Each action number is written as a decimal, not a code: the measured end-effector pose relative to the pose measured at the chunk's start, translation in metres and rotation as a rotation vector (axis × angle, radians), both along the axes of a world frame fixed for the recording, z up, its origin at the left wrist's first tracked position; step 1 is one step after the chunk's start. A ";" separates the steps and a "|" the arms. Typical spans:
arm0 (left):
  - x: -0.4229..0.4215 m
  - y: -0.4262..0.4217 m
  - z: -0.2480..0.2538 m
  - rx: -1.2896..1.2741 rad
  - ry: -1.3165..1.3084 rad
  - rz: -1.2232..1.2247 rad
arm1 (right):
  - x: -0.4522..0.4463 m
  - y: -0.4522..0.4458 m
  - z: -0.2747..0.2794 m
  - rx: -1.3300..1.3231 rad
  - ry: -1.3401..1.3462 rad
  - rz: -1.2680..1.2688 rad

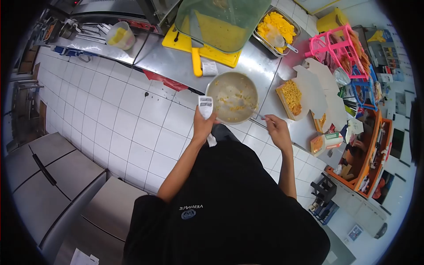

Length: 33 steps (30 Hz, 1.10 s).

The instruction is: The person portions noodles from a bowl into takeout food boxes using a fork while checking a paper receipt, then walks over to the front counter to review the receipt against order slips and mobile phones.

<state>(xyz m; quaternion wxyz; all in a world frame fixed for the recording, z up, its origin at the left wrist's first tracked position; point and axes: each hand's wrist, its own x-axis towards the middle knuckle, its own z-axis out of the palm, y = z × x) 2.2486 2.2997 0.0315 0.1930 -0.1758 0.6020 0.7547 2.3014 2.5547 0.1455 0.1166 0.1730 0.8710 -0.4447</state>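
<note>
A round metal bowl (232,97) with bits of yellow-green food stuck inside is held near the counter's front edge. My left hand (204,126) is closed at the bowl's left rim, with a white printed paper (206,107) in its grip; which fingers bear on the bowl is partly hidden. To the right of the bowl, my right hand (277,129) pinches the handle of a metal utensil (258,115) that reaches into the bowl's right side.
Behind the bowl are a yellow-handled knife (197,62), a yellow cutting board (229,58) and a large greenish tub (221,31). A metal tray of yellow food (276,28) stands farther back. Open boxes of noodles (291,98) and pink baskets (335,48) are on the right.
</note>
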 end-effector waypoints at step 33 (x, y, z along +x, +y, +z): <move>-0.166 -0.203 0.051 0.093 0.040 -0.506 | -0.101 -0.256 -0.081 -1.088 0.220 -0.742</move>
